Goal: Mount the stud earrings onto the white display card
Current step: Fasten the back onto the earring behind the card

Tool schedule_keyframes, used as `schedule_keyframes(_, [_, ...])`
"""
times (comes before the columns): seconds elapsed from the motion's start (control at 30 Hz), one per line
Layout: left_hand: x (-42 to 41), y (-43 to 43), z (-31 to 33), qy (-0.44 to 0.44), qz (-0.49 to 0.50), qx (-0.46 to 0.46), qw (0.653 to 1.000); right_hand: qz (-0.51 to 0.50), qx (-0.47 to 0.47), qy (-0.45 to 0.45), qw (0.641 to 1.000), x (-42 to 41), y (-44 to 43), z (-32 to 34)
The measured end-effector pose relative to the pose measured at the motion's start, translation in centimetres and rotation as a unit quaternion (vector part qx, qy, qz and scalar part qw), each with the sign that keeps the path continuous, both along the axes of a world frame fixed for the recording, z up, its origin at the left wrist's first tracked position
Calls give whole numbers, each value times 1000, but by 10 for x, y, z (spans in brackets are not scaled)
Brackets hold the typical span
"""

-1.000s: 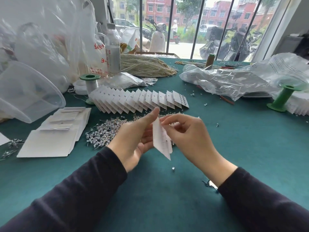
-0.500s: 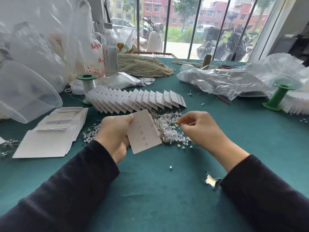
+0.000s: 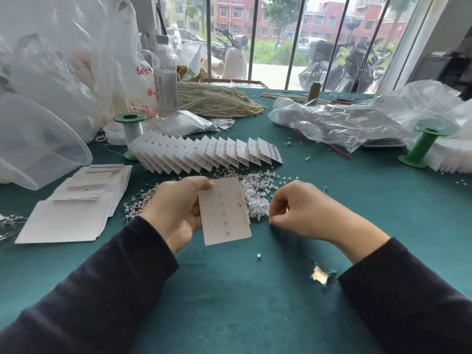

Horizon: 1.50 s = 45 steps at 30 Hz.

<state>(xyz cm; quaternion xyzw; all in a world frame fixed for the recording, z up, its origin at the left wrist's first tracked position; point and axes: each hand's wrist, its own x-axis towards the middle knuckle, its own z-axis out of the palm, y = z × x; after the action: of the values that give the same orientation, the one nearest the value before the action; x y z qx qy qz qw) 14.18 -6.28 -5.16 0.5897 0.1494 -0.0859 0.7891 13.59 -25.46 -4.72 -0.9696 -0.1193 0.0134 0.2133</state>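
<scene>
Head view, reading from my left: a stack of blank cards point(image 3: 69, 213) lies well out beyond my left hand point(image 3: 176, 210), within easy reach for the next card, I'd judge. That hand is closed on the white display card point(image 3: 224, 212), thumb on the top corner and fingers behind the left edge, holding it tilted face-up so the rows of holes are readable; one stud point(image 3: 238, 205) looks seated near the right edge, with some faint marks down the middle that I can't resolve. Just behind the card and between both hands sits the loose pile of stud earrings point(image 3: 255, 190), kept close for short picks. My right hand point(image 3: 304, 210) is curled, fingertips pinched together low at the pile's near edge; whether it has a stud I cannot tell. Beyond both hands, a fanned row of finished cards point(image 3: 204, 155) overlaps neatly. Most holes appear unfilled, so this card seems barely started.
</scene>
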Motion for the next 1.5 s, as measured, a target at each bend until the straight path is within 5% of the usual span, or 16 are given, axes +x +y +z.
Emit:
schedule_keyframes(0.3, [-11, -16, -4, 10, -57, 75, 995, -80, 208, -59, 973, 1, -2, 7])
schedule_keyframes(0.63, [-19, -21, -1, -19, -82, 139, 987, -35, 288, -108, 951, -10, 17, 10])
schedule_keyframes(1.0, [-23, -27, -3, -67, -85, 182, 977, 39, 182, -171, 968, -14, 35, -7])
schedule_keyframes(1.5, [-20, -25, -7, -82, -94, 187, 974, 28, 249, -131, 959, -11, 32, -9])
